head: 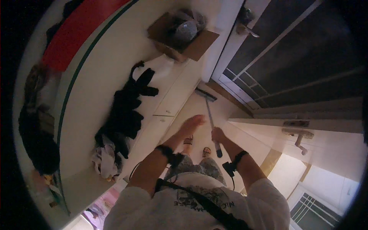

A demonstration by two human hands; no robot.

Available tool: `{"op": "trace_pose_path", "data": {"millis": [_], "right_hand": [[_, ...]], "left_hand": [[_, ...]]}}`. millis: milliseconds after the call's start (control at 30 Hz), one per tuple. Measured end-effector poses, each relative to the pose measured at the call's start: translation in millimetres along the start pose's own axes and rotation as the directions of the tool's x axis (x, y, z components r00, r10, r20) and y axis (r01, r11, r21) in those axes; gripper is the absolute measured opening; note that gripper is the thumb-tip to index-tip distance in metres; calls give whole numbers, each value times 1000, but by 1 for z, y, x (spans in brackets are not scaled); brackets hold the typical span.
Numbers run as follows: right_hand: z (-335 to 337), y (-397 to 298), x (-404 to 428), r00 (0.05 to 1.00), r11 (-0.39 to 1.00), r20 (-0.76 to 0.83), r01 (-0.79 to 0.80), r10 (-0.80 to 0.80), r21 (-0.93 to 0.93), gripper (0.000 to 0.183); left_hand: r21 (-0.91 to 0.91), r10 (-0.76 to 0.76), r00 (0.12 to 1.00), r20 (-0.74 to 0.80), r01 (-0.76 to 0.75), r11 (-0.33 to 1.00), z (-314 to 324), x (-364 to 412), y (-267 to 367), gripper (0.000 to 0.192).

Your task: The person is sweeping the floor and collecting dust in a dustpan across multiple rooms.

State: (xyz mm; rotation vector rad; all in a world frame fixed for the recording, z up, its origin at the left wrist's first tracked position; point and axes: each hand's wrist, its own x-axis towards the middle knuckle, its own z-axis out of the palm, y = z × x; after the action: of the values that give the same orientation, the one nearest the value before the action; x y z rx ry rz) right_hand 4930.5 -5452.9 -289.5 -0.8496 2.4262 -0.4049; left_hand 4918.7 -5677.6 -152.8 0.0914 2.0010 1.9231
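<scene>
My right hand (pixel 218 135) is closed around the grey pole (pixel 210 115) of a long-handled floor mop or broom. The flat dark head (pixel 205 95) rests on the floor near the door threshold, and the pole's dark end (pixel 219 153) sticks out below my fist. To the left of the pole, my left hand (pixel 197 120) is stretched out and blurred, apparently apart from the pole and with nothing in it. Beneath my hands are my feet in sandals (pixel 206 152) on the pale floor (pixel 184 107).
A white cabinet (pixel 161 106) runs along the left, with black items (pixel 123 115) and crumpled bags (pixel 106 161) on top. An open cardboard box (pixel 201 44) stands at its far end. Ahead right is a glazed door (pixel 276 63); another door with a handle (pixel 300 142) stands at right.
</scene>
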Motion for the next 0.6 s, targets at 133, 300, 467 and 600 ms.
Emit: {"op": "trace_pose_path", "data": {"millis": [133, 300, 467, 600], "right_hand": [[21, -64, -73, 958, 968, 155, 250, -242, -32, 21], [28, -24, -134, 859, 900, 326, 432, -396, -47, 29], [-20, 6, -150, 870, 223, 492, -484, 19, 846, 25], [-39, 27, -94, 884, 174, 467, -456, -27, 873, 26]], "left_hand": [[-172, -245, 919, -310, 199, 965, -60, -143, -39, 36], [-494, -513, 720, -466, 269, 827, -29, -275, -61, 35], [-756, -743, 186, -643, -310, 576, 67, -386, -86, 35], [-678, -758, 224, -613, -641, 360, 140, -480, -165, 34]]}}
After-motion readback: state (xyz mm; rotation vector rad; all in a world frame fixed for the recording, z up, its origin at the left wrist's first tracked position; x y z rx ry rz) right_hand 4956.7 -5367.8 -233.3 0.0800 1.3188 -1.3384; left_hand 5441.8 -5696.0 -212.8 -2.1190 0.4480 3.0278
